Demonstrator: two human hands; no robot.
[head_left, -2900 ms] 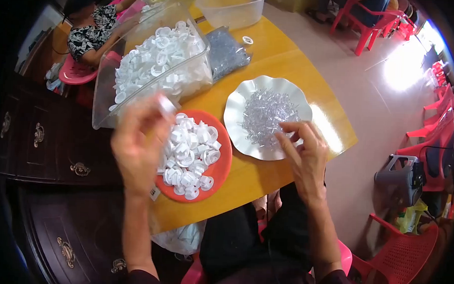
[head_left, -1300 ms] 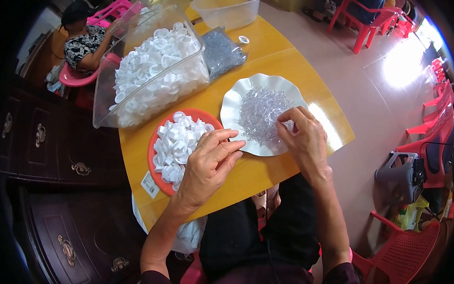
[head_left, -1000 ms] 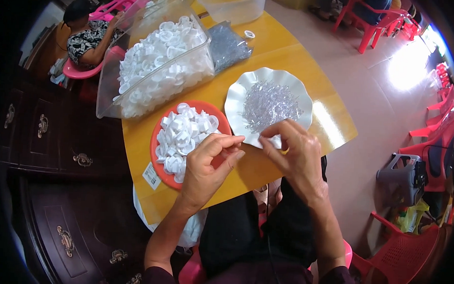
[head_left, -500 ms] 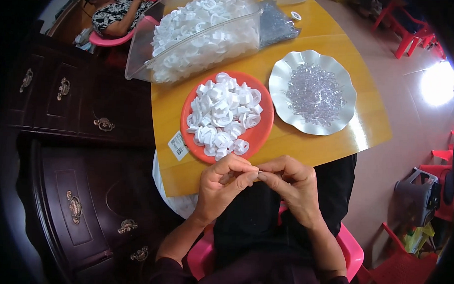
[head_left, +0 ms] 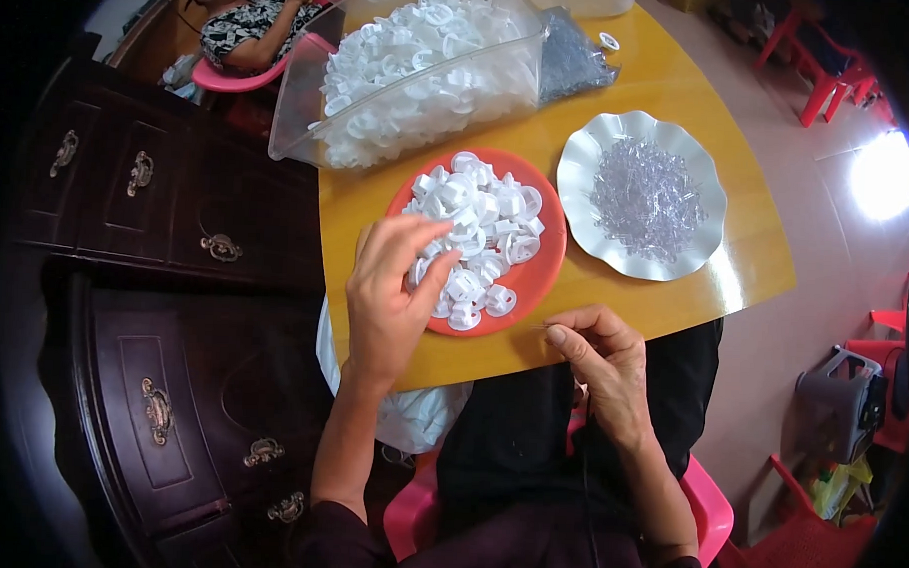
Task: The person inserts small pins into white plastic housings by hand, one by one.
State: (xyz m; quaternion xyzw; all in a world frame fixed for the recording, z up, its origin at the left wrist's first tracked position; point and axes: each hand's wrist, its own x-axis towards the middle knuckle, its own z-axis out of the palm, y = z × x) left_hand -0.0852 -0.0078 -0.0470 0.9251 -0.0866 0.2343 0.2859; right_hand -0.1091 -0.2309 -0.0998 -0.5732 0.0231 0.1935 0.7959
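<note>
My left hand (head_left: 387,287) is over the left side of a red plate (head_left: 536,292), thumb and fingers apart around small white plastic parts. These white parts (head_left: 492,210), round-based with raised blocks, are heaped on the plate. Just off the table's near edge, my right hand (head_left: 607,369) pinches a thin clear plastic pin (head_left: 540,326) between thumb and forefinger; its tip points left. Farther right, a white scalloped plate (head_left: 578,173) holds a pile of similar clear pins (head_left: 650,203).
A clear plastic bin (head_left: 461,92) full of white parts stands at the back, beside a grey plastic bag (head_left: 574,60) and a loose white part (head_left: 609,41). Dark wooden drawers (head_left: 122,353) line the left. Another person (head_left: 258,32) sits at the far left.
My hands have separated. The left has moved up and left from the pinch onto the white parts; the right stays near its place, still pinching. The view has shifted slightly.
</note>
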